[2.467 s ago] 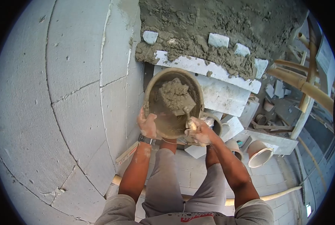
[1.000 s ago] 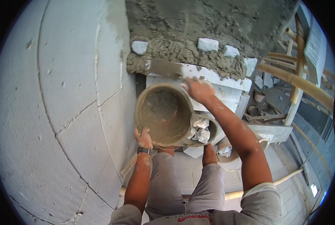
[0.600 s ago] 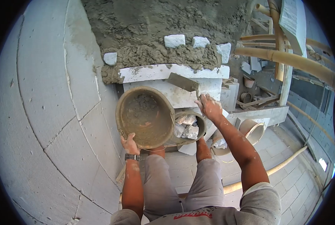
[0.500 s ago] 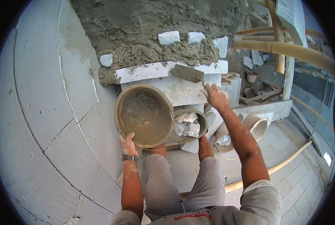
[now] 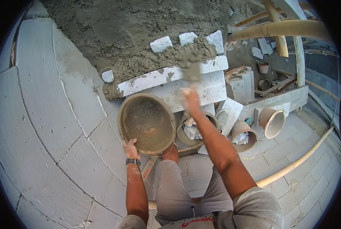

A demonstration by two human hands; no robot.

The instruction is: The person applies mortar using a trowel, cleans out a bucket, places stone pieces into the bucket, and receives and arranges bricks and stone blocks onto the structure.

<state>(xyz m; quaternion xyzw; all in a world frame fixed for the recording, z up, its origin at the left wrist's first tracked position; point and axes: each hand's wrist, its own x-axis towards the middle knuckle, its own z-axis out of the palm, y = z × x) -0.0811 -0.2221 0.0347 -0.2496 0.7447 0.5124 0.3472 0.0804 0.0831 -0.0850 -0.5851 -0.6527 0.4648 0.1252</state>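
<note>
My left hand (image 5: 131,149) grips the near-left rim of a mortar bucket (image 5: 161,136), tilted so that its inside faces me, with some wet mortar (image 5: 147,110) at the bottom. Blurred by motion, my right hand (image 5: 191,100) is closed around the handle of a trowel (image 5: 192,73). The blade, smeared and carrying grey mortar, is over the edge of a white block strip (image 5: 155,79). Behind that strip lies a rough mortar bed (image 5: 136,68) with white block pieces (image 5: 161,44) set on it.
A bucket of white rubble (image 5: 212,118) stands below my right forearm. Farther right are a smaller bucket (image 5: 250,142) with rubble and another bucket (image 5: 274,123). Bamboo poles (image 5: 285,30) cross the upper right. A block wall (image 5: 44,114) rises at left.
My right hand and the trowel have moved left, and the blade now points away from me over the mortar edge. My left hand keeps its hold on the bucket. The view has shifted slightly.
</note>
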